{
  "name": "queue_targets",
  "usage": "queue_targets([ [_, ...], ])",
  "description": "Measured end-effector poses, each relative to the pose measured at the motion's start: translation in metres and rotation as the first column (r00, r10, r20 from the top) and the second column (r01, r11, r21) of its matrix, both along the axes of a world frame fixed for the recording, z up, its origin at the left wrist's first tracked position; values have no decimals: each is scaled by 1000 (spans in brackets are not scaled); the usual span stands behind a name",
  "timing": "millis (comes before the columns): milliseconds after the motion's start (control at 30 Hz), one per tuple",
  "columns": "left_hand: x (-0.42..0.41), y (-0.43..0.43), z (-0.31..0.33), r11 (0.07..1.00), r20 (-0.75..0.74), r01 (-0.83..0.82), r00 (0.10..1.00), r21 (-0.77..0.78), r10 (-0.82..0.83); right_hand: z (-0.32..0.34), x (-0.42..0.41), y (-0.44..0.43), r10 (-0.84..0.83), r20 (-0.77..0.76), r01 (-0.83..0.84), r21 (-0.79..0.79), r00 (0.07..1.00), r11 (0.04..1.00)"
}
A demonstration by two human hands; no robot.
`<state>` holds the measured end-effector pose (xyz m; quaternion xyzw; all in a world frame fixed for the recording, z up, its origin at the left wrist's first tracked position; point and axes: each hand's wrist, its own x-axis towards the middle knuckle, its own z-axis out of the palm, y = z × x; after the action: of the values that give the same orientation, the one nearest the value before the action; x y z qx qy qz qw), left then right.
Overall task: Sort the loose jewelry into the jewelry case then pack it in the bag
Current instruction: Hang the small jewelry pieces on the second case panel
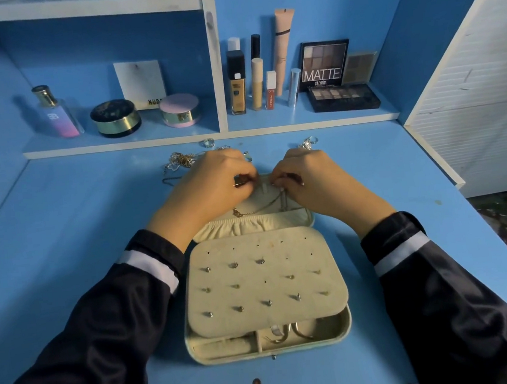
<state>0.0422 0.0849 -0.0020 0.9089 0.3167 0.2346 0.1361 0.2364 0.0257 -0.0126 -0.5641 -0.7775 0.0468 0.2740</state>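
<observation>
On necklace (255, 211): left hand (210, 182); right hand (312, 179)

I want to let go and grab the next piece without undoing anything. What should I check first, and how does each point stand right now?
1. Jewelry case open and flat on the desk: ok.
2. Gold necklace caught on the case's hooks: cannot tell; the left hand and right hand pinch it there and cover them.
3. Necklace's lower end tucked into the elastic pocket: not ok, it lies above the pocket's edge.
4. Earring panel has free holes: ok.
5. Loose jewelry all sorted: not ok; tangled chains and rings lie behind the case.
6. Bag at hand: cannot tell, none in view.
</observation>
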Motion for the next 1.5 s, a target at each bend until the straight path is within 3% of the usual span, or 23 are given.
queue_targets([
  [267,-3,0,4,997,-69,27,997,-72,-32,2,2,-2,60,18,-59,-55,998,997],
  [467,-11,-6,6,969,-109,-8,994,-245,-19,8,1,-6,101,-32,-105,-136,994,985],
  [700,-23,-10,11,899,-37,-7,999,-438,-10,16,-2,-11,85,-151,-114,-189,985,975],
  [1200,-36,0,13,851,4,26,1000,-524,-29,17,-6,-13,139,-160,-170,-207,977,963],
  [1500,-33,-1,14,859,1,17,1000,-512,-19,17,-10,-11,138,-49,-145,-232,989,962],
])
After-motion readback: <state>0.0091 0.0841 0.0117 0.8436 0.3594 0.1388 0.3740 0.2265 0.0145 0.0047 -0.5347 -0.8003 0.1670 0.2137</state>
